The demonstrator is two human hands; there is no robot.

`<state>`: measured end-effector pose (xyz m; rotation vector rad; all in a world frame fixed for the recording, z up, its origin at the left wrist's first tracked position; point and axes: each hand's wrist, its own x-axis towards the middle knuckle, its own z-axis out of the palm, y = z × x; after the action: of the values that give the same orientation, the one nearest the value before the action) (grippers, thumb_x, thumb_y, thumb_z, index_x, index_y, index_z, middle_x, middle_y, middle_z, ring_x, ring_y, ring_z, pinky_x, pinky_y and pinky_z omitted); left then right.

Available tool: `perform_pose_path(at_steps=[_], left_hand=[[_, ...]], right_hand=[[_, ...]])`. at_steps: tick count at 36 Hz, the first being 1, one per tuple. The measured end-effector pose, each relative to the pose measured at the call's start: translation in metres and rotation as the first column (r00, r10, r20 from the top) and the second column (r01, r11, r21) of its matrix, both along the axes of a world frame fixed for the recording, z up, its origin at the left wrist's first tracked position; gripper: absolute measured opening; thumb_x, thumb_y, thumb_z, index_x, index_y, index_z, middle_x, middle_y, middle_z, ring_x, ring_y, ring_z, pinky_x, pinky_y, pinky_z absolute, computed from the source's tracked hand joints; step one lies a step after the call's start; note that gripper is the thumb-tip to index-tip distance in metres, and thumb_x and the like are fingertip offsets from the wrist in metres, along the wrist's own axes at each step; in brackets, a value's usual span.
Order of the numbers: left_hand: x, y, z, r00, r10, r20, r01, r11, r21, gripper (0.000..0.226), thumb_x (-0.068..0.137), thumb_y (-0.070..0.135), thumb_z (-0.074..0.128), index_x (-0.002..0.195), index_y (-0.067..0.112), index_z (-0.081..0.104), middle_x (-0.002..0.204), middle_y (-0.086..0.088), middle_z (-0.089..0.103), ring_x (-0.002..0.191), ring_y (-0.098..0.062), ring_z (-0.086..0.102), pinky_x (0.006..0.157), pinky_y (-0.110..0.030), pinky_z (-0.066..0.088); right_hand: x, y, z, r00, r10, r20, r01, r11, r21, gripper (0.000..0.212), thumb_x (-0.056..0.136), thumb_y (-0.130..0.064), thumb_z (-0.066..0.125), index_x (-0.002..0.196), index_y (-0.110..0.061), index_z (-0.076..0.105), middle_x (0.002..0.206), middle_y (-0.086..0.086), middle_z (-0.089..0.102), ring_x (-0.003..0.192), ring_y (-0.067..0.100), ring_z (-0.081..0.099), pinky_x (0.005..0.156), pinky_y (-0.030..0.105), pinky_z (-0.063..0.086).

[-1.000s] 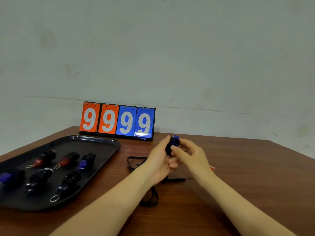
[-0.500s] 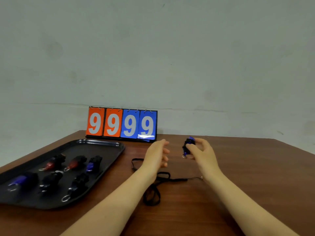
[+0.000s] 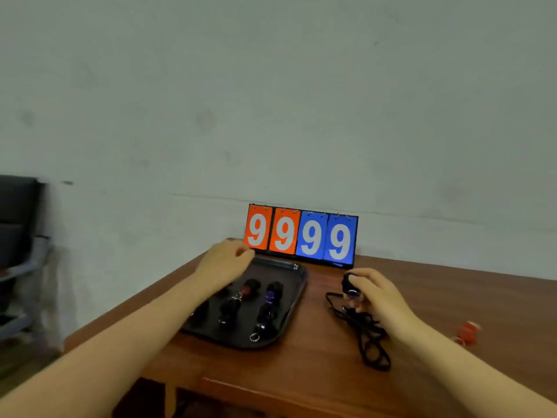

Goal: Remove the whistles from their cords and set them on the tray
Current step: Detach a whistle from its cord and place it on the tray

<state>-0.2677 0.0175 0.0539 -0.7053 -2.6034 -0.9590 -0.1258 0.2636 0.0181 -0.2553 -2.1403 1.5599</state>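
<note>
The wooden table point(image 3: 422, 297) fills the lower part of the view, with a pale wall behind it. On it lies the black tray point(image 3: 294, 300), the landmark for the rest. Just behind the tray's far right corner stands a flip scoreboard point(image 3: 301, 235), two orange cards and two blue, each showing a 9. Well off the tray's left side, away from the table, a dark chair point(image 3: 18, 224) is blurred at the edge of the view.

The left hand point(image 3: 224, 262) hangs above the tray's far left corner, fingers curled loosely inward; whether anything sits inside it cannot be told (the curl hides the palm). The right hand point(image 3: 373, 292) is to the right of the tray, over the bare wood, fingers pinching a black whistle point(image 3: 349, 283) with a bluish part showing at its lower end.

A black cord point(image 3: 369, 339) lies on the table right of the tray, looping out from under the right hand. Inside the tray rest several dark whistles point(image 3: 251, 288), some with small metal rings. Far to the right of the tray sits a small, blurred red object point(image 3: 467, 331).
</note>
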Motion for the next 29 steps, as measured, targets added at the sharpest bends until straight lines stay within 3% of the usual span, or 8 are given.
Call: perform_pose_path(at_steps=[3, 8, 12, 16, 22, 26, 29], left_hand=[[-0.025, -0.061, -0.012, 0.99, 0.141, 0.0, -0.141, 0.99, 0.004, 0.028, 0.096, 0.033, 0.047, 0.094, 0.016, 0.068, 0.098, -0.004, 0.069, 0.091, -0.021, 0.061, 0.08, -0.032, 0.048], [-0.063, -0.118, -0.044, 0.949, 0.262, 0.176, -0.27, 0.963, 0.022, 0.029, 0.097, 0.04, 0.043, 0.101, 0.018, 0.063, 0.116, -0.008, 0.064, 0.106, -0.027, 0.056, 0.089, -0.033, 0.044], [-0.074, -0.129, -0.066, 0.946, 0.186, 0.264, -0.205, 0.978, 0.046, 0.04, 0.1, 0.037, 0.04, 0.1, 0.008, 0.068, 0.111, -0.009, 0.066, 0.101, -0.023, 0.058, 0.084, -0.03, 0.042], [-0.079, -0.131, -0.076, 0.965, 0.149, 0.217, -0.16, 0.986, 0.036, 0.025, 0.094, 0.033, 0.045, 0.078, 0.026, 0.063, 0.091, -0.001, 0.067, 0.098, -0.023, 0.063, 0.086, -0.038, 0.05], [-0.091, -0.137, -0.084, 0.973, 0.104, 0.207, -0.118, 0.991, 0.057, 0.028, 0.089, 0.03, 0.048, 0.088, 0.021, 0.075, 0.096, 0.006, 0.071, 0.091, -0.015, 0.063, 0.085, -0.038, 0.054], [-0.1, -0.135, -0.089, 0.975, 0.118, 0.186, -0.127, 0.991, 0.039, 0.025, 0.086, 0.031, 0.044, 0.073, 0.025, 0.065, 0.087, 0.003, 0.068, 0.083, -0.015, 0.062, 0.082, -0.04, 0.054], [-0.103, -0.133, -0.09, 0.978, 0.119, 0.173, -0.123, 0.992, 0.009, 0.018, 0.085, 0.031, 0.043, 0.073, 0.033, 0.056, 0.08, 0.01, 0.053, 0.074, -0.012, 0.05, 0.075, -0.036, 0.052]], right_hand=[[-0.026, -0.031, 0.006, 1.0, 0.027, 0.001, -0.027, 0.999, -0.046, 0.016, 0.093, -0.026, 0.06, 0.106, -0.017, 0.06, 0.069, 0.002, 0.065, 0.063, 0.017, 0.061, 0.063, 0.03, 0.05], [-0.076, -0.074, 0.016, 0.999, 0.038, -0.012, -0.038, 0.999, 0.005, 0.03, 0.089, -0.024, 0.066, 0.115, -0.015, 0.053, 0.094, 0.006, 0.067, 0.076, 0.018, 0.066, 0.073, 0.031, 0.055], [-0.12, -0.093, 0.018, 1.0, -0.016, 0.023, 0.015, 1.0, 0.026, 0.038, 0.086, -0.024, 0.07, 0.118, -0.014, 0.052, 0.102, 0.008, 0.065, 0.073, 0.018, 0.065, 0.081, 0.036, 0.055], [-0.164, -0.112, 0.02, 0.998, -0.024, 0.065, 0.02, 0.998, 0.065, 0.035, 0.088, -0.021, 0.069, 0.116, -0.01, 0.052, 0.098, 0.006, 0.062, 0.071, 0.018, 0.065, 0.077, 0.034, 0.056], [-0.225, -0.137, 0.011, 0.972, 0.005, 0.237, -0.083, 0.944, 0.321, 0.027, 0.086, -0.022, 0.071, 0.105, -0.003, 0.063, 0.097, 0.012, 0.068, 0.069, 0.018, 0.064, 0.058, 0.025, 0.052], [-0.249, -0.144, -0.001, 0.959, -0.026, 0.281, -0.095, 0.907, 0.409, 0.021, 0.084, -0.022, 0.072, 0.095, -0.004, 0.068, 0.092, 0.01, 0.066, 0.078, 0.022, 0.064, 0.068, 0.031, 0.055], [-0.263, -0.141, -0.007, 0.95, -0.062, 0.307, -0.071, 0.911, 0.406, 0.02, 0.085, -0.021, 0.071, 0.094, -0.003, 0.067, 0.093, 0.012, 0.067, 0.074, 0.021, 0.063, 0.073, 0.034, 0.055]])
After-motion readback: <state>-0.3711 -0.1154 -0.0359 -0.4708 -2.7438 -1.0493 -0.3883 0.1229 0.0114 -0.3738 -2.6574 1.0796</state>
